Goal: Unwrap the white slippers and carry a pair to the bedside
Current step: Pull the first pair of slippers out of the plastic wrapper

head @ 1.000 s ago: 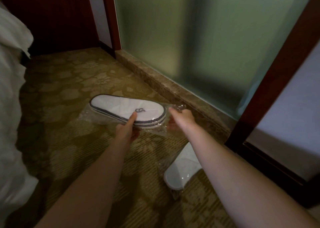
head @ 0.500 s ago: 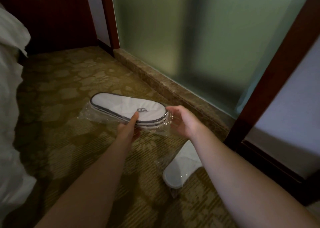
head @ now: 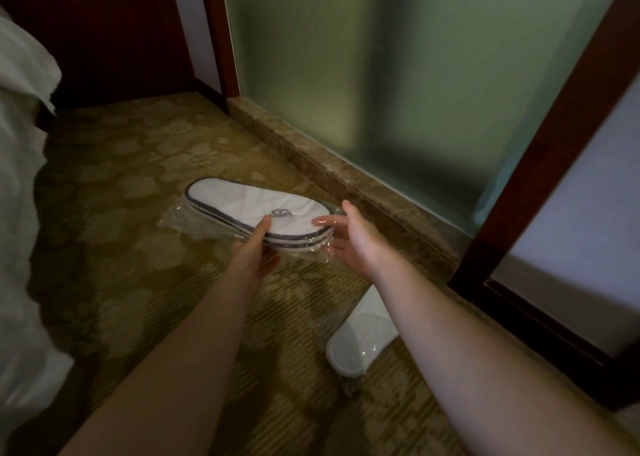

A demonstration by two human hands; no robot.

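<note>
A flat pair of white slippers (head: 249,209) with grey edging and a grey logo sits stacked in a clear plastic wrapper (head: 180,221), held above the carpet. My left hand (head: 254,251) grips its near edge, thumb on top by the logo. My right hand (head: 353,239) is at the toe end, fingers spread, fingertips touching the slipper and the loose wrapper there. A second wrapped white slipper pack (head: 360,341) lies on the carpet under my right forearm, partly hidden by it.
White bedding (head: 20,213) fills the left edge. A frosted glass wall on a stone sill (head: 332,171) runs along the right, with a dark wood frame (head: 540,164) beyond. Patterned carpet (head: 121,178) covers the floor between them.
My right hand has let go of its pinch on the wrapper's end and opened, fingers now spread against the toe. The slipper pack has stayed nearly in place.
</note>
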